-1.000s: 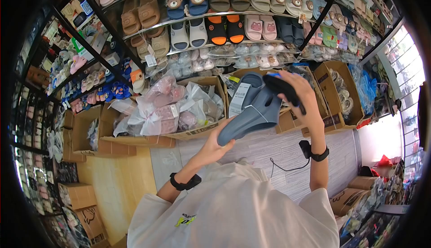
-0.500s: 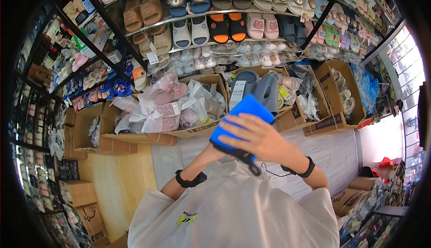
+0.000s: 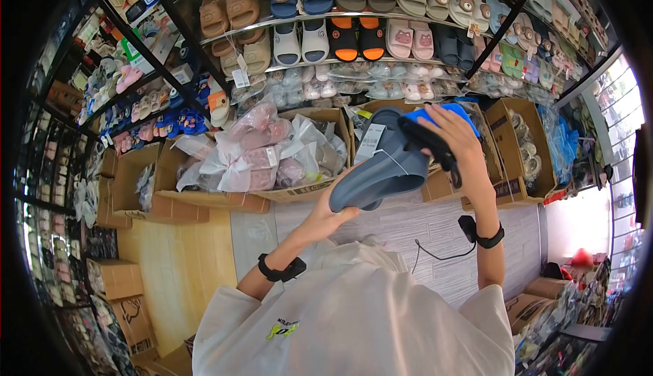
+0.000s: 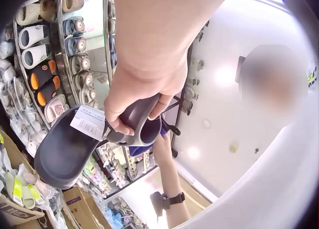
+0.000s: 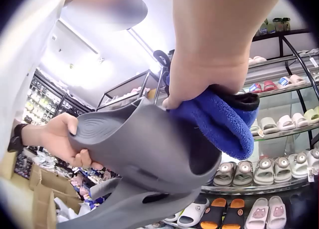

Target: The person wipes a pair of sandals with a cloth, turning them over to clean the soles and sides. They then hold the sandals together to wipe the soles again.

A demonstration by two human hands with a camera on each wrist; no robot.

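A pair of slate-grey slippers (image 3: 381, 179), joined by a thin white tie, is held up before the person's chest. The left hand (image 3: 323, 214) grips one slipper's heel end, thumb on one side and fingers on the other. A white paper tag (image 4: 88, 122) hangs over the other slipper's footbed. In the right hand (image 3: 454, 134) is a fuzzy blue cleaning pad (image 5: 219, 122) with a black side and a loop. The right wrist view shows the pad against the toe opening of the upper slipper (image 5: 149, 144), its far part hidden.
Behind the hands stand open cardboard boxes (image 3: 306, 191) filled with bagged slippers (image 3: 252, 165). Above them, shelves hold rows of slippers, including a black and orange pair (image 3: 357, 39). A dark cord (image 3: 442, 257) dangles by the right wrist.
The right hand swept the blue pad down over the slippers toward the left hand, then came back up to the toe end. The left hand keeps its grip at the heel.
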